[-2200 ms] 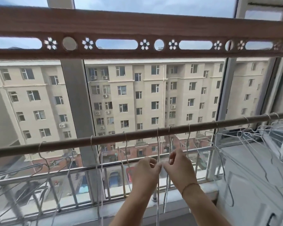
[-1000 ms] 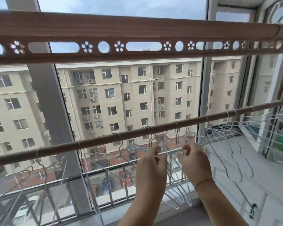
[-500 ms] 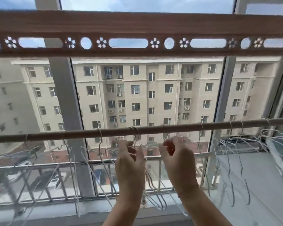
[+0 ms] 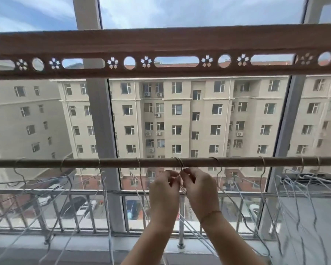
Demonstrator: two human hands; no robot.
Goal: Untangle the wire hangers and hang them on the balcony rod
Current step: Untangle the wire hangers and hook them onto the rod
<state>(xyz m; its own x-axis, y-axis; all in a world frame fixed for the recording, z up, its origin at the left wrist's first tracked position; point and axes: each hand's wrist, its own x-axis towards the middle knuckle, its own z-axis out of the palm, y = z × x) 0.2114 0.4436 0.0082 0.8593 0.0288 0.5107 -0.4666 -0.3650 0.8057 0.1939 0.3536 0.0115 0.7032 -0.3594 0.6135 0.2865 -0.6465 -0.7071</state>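
1. Fingers (image 4: 177, 178) of left hand (image 4: 163, 196) and right hand (image 4: 200, 190) pinch the wire hangers (image 4: 180, 163) at the necks, just under the balcony rod (image 4: 157, 162).
2. Two hooks sit over the rod there, close together.
3. More hangers (image 4: 294, 184) hang along the rod on both sides.

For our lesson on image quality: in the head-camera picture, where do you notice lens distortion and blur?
Head view: the wide lens bows the patterned beam upward; the rod stays nearly straight. The hands and building are fairly sharp, while the wire hangers smear toward the edges. Daylight is soft, with no hard shadows.
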